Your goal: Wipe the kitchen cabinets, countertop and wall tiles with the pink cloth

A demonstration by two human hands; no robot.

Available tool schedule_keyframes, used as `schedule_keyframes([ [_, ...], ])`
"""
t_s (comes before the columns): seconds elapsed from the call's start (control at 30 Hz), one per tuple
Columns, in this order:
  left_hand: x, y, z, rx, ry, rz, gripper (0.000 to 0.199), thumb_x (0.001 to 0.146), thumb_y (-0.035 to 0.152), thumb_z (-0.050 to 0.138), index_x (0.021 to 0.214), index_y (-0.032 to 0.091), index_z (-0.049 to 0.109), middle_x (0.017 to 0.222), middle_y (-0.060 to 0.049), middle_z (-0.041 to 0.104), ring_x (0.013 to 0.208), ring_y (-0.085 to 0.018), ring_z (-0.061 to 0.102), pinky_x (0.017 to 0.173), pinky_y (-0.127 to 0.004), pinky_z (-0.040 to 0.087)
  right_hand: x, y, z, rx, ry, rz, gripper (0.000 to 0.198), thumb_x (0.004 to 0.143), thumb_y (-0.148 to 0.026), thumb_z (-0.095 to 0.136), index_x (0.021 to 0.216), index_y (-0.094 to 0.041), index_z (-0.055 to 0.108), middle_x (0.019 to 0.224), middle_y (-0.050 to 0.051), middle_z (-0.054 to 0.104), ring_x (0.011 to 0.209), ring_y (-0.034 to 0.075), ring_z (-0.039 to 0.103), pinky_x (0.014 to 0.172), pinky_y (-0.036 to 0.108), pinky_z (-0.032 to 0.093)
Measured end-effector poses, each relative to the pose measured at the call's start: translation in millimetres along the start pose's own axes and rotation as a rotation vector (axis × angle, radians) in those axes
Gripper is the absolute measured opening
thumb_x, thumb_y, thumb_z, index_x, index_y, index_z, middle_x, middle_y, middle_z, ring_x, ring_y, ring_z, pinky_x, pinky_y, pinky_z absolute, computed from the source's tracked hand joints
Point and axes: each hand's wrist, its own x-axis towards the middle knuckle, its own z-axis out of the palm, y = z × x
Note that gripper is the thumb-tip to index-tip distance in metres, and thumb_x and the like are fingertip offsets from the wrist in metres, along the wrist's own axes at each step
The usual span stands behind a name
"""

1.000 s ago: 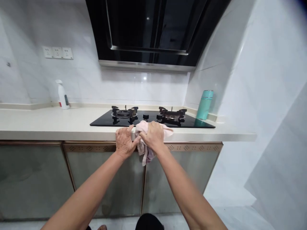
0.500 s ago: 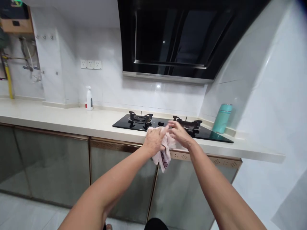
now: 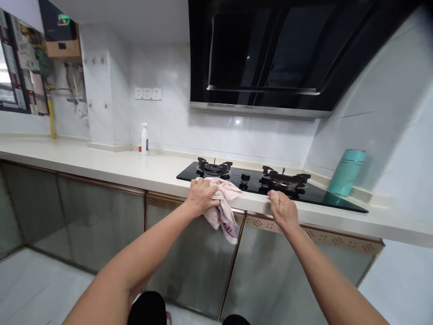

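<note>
My left hand (image 3: 202,197) is closed over a pale pink cloth (image 3: 226,189) at the front edge of the gas stove. Part of the cloth spreads to the right, and a corner with darker marks hangs down before the cabinet doors. To the right, apart from the cloth, my right hand (image 3: 283,209) hovers by the counter's front edge with its fingers curled in; nothing shows in them. Just beyond both hands lies the black glass gas stove (image 3: 248,186), with two burners and knobs between them.
A teal flask (image 3: 348,173) stands right of the stove. On the left, a white spray bottle (image 3: 145,139) is at the back of the pale counter (image 3: 101,164). The black range hood (image 3: 264,58) slants over the stove. Glass-fronted cabinets (image 3: 101,216) run below.
My right hand has drawn away from the cloth to the right, and its fingers have curled in. My left hand keeps hold of the cloth. The view has turned somewhat left.
</note>
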Motion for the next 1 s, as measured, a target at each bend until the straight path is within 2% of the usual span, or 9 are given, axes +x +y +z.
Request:
schedule_keyframes([
  [0.1,-29,-53,-6,0.056,0.037,-0.046,0.048,0.084,0.054,0.063,0.125,0.03,0.065,0.135,-0.011,0.059,0.118,-0.033,0.048,0.091,-0.047,0.033,-13,-4,15,-0.281,0.136,-0.194,0.046,0.102,-0.046,0.03,0.093,-0.017,0.065,0.091,0.01,0.061,0.092,0.025,0.053,0.087,0.036,0.034],
  [0.23,-56,-112,-16,0.15,-0.003,-0.108,0.053,0.081,0.05,0.067,0.131,0.032,0.062,0.142,-0.01,0.056,0.124,-0.033,0.048,0.094,-0.047,0.033,-23,-10,27,-0.432,0.251,-0.235,0.039,0.103,-0.042,0.037,0.096,-0.015,0.065,0.09,0.011,0.06,0.088,0.024,0.05,0.087,0.036,0.031],
  [0.37,-61,-125,-19,0.183,-0.034,-0.158,0.048,0.081,0.049,0.066,0.126,0.03,0.065,0.131,-0.011,0.062,0.118,-0.033,0.051,0.095,-0.047,0.034,-23,-11,29,-0.484,0.226,-0.256,0.038,0.102,-0.043,0.039,0.101,-0.016,0.066,0.099,0.011,0.063,0.089,0.025,0.047,0.087,0.038,0.027],
  [0.47,-53,-106,-13,0.206,-0.028,-0.221,0.042,0.083,0.053,0.062,0.115,0.027,0.069,0.118,-0.013,0.067,0.111,-0.034,0.052,0.093,-0.049,0.034,-22,-12,31,-0.501,0.232,-0.231,0.041,0.1,-0.048,0.043,0.103,-0.015,0.067,0.104,0.012,0.064,0.091,0.026,0.045,0.088,0.039,0.025],
  [0.57,-39,-70,-3,0.177,-0.01,-0.213,0.043,0.083,0.058,0.062,0.111,0.026,0.069,0.128,-0.013,0.064,0.111,-0.035,0.051,0.092,-0.051,0.033,-22,-13,33,-0.513,0.224,-0.192,0.042,0.1,-0.047,0.042,0.104,-0.015,0.069,0.103,0.013,0.064,0.091,0.027,0.044,0.087,0.039,0.025],
  [0.67,-18,-18,8,0.073,0.02,-0.119,0.044,0.081,0.058,0.065,0.11,0.025,0.069,0.132,-0.014,0.061,0.109,-0.035,0.051,0.091,-0.052,0.034,-23,-13,33,-0.503,0.197,-0.179,0.043,0.101,-0.044,0.038,0.104,-0.015,0.07,0.102,0.014,0.063,0.091,0.027,0.045,0.086,0.039,0.026],
  [0.83,20,70,24,-0.031,0.052,0.056,0.046,0.081,0.061,0.066,0.11,0.026,0.067,0.121,-0.012,0.062,0.104,-0.031,0.052,0.086,-0.048,0.036,-24,-8,30,-0.452,0.187,-0.207,0.043,0.102,-0.041,0.033,0.102,-0.017,0.069,0.097,0.012,0.063,0.091,0.026,0.047,0.086,0.039,0.028],
  [0.9,24,83,30,-0.034,0.08,0.093,0.049,0.081,0.061,0.066,0.114,0.025,0.065,0.124,-0.014,0.061,0.105,-0.032,0.052,0.087,-0.049,0.037,-25,-4,30,-0.449,0.201,-0.23,0.042,0.103,-0.041,0.033,0.103,-0.017,0.068,0.096,0.011,0.062,0.091,0.026,0.048,0.086,0.038,0.03],
  [1.0,10,66,35,0.002,0.108,0.194,0.052,0.087,0.054,0.063,0.133,0.029,0.058,0.14,-0.015,0.053,0.117,-0.034,0.05,0.09,-0.049,0.038,-26,3,31,-0.463,0.214,-0.274,0.042,0.104,-0.041,0.032,0.107,-0.017,0.066,0.096,0.01,0.062,0.091,0.025,0.049,0.087,0.038,0.032],
])
